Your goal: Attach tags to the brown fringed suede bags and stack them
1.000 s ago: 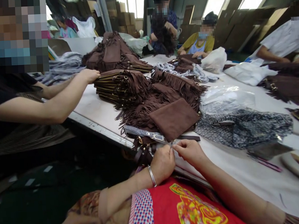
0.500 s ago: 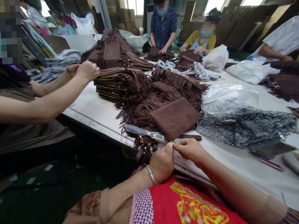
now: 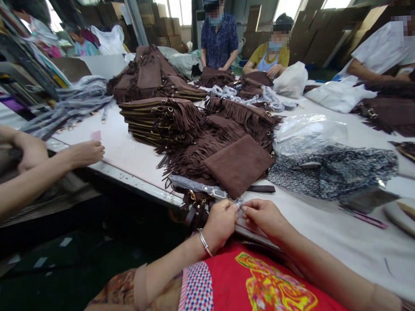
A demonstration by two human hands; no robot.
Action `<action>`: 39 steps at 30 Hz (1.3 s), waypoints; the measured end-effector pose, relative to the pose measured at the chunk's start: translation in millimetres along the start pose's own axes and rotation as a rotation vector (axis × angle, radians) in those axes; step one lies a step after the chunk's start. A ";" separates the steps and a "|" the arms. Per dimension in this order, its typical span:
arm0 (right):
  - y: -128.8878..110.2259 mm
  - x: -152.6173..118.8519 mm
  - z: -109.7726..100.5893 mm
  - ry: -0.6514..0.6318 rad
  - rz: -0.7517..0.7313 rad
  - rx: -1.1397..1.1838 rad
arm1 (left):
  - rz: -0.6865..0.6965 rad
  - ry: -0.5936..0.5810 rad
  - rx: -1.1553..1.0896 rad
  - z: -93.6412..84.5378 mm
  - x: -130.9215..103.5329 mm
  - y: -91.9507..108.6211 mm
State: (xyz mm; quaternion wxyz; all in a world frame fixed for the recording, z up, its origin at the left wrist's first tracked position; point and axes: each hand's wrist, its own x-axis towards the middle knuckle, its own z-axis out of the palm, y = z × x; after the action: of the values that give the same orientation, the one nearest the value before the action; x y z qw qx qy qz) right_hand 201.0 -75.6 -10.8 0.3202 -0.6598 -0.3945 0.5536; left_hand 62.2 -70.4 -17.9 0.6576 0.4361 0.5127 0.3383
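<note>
My left hand (image 3: 221, 225), with a silver bangle at the wrist, is closed in a pinch on a small shiny clear piece of plastic (image 3: 239, 201) at the table edge. My right hand (image 3: 265, 217) pinches the other side of it, fingertips close to the left ones. Just beyond lies a flat brown pouch (image 3: 241, 164), its near corner almost at my fingers. A dark wrist strap (image 3: 261, 189) sticks out to its right. Left of the pouch is a plastic-wrapped strap with a buckle (image 3: 198, 186). Brown fringed bags (image 3: 193, 149) lie under and behind the pouch.
A stack of zippered fringed bags (image 3: 146, 121) stands behind left. To the right are a speckled cloth (image 3: 340, 169), clear plastic (image 3: 307, 134), a pink-handled tool (image 3: 367, 220) and a tape roll (image 3: 412, 219). A co-worker's hand (image 3: 87, 153) is at the left table edge; other people work opposite.
My fingertips have moved slightly apart, and the clear plastic piece between them now shows more. The co-worker's hands at left have dropped from the bag stack to the table edge. The view has shifted slightly.
</note>
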 end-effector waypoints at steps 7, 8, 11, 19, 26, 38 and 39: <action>3.9 1.8 1.6 0.060 -0.192 -0.130 | -0.566 -0.429 -0.787 -9.0 -0.4 13.6; 4.0 2.1 1.5 0.068 -0.219 -0.147 | -0.589 -0.441 -0.810 -10.1 -0.7 14.4; 1.3 4.3 -0.1 0.039 -0.235 -0.144 | -0.606 -0.412 -0.772 -9.5 -3.0 16.2; -2.4 3.8 -4.3 -0.105 -0.047 0.042 | -0.248 -0.097 -0.316 6.8 -16.1 12.2; -0.9 -16.2 0.6 -0.382 0.076 0.673 | -0.241 -0.137 -0.323 8.4 -15.9 7.2; 12.3 -8.0 7.1 -0.242 0.020 0.733 | -0.564 -0.666 -0.877 -5.2 -18.1 27.7; 10.4 -9.0 8.1 -0.252 0.024 0.743 | -0.557 -0.666 -0.884 -5.9 -19.1 28.1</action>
State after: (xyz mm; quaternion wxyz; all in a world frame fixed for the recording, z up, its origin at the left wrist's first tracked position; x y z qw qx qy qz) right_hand 194.0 -88.6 -16.9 0.4800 -0.4304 -0.1957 0.7390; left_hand 51.8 -75.1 14.6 0.9644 0.0547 0.1858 0.1801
